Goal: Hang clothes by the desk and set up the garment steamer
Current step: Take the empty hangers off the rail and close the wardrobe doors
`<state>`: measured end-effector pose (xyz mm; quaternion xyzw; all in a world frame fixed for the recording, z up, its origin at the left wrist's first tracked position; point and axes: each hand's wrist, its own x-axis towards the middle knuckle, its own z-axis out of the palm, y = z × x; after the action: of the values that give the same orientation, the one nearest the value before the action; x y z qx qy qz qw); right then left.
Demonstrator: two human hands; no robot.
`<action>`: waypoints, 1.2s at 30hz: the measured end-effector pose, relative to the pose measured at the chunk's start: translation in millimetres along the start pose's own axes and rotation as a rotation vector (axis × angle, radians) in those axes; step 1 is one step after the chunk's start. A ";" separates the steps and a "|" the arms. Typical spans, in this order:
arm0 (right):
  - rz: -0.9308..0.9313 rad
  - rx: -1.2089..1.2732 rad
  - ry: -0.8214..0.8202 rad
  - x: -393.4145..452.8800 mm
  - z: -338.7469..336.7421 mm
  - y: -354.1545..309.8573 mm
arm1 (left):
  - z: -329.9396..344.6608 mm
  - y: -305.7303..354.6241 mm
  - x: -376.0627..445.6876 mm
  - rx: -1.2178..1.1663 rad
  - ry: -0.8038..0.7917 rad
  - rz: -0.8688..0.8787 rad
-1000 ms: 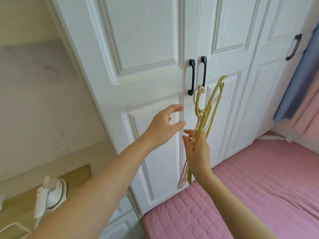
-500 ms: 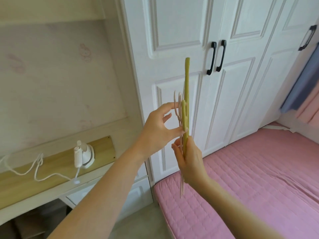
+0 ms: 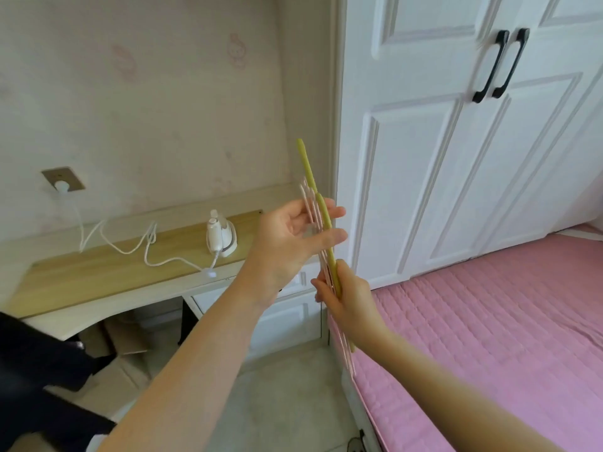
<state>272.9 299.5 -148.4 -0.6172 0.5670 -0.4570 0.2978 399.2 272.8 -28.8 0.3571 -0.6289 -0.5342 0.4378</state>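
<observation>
Right hand [image 3: 350,300] clamped on lower part of hangers [image 3: 321,230], bundle edge-on between both hands; left hand [image 3: 290,238] pinches upper part loosely; judged light, stiff, slick plastic, best gripped low as one stack.

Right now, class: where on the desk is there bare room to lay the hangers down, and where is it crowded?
The desk has bare wood along its front edge, left of the cord's last loop. The back is crowded: cord trails from the wall socket to the garment steamer at the right end. Both hands hold the hangers.
</observation>
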 end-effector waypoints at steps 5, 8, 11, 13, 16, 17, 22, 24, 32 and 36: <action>0.074 0.106 -0.116 -4.8 30.0 5.4 | -20.1 -17.1 -7.9 -0.072 0.164 -0.060; 0.149 0.128 -0.251 3.0 39.3 10.5 | -30.9 -31.3 -3.5 -0.100 0.236 -0.115; 0.239 0.176 -0.420 19.9 45.1 15.1 | -40.9 -47.4 6.1 -0.085 0.294 -0.180; 0.306 0.230 -0.494 33.3 48.1 17.6 | -46.3 -56.0 14.7 -0.070 0.326 -0.224; 0.421 0.322 -0.576 57.3 50.2 23.3 | -51.4 -66.0 33.2 -0.044 0.348 -0.262; 0.476 0.357 -0.603 66.4 49.8 25.9 | -52.3 -68.8 41.4 -0.044 0.346 -0.270; 0.619 0.462 -0.667 123.3 46.0 47.7 | -54.3 -81.3 96.3 -0.042 0.362 -0.301; 0.633 0.487 -0.664 149.1 44.1 57.8 | -56.2 -86.9 122.2 -0.064 0.394 -0.312; 0.678 0.562 -0.658 235.2 45.2 87.2 | -82.6 -121.2 206.0 -0.103 0.469 -0.334; 0.693 0.606 -0.659 264.9 51.8 102.8 | -98.6 -132.3 231.2 -0.208 0.448 -0.364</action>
<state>259.5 15.7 -200.4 -0.3919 0.4572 -0.2579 0.7555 405.0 2.4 -115.4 0.5260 -0.3842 -0.5734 0.4969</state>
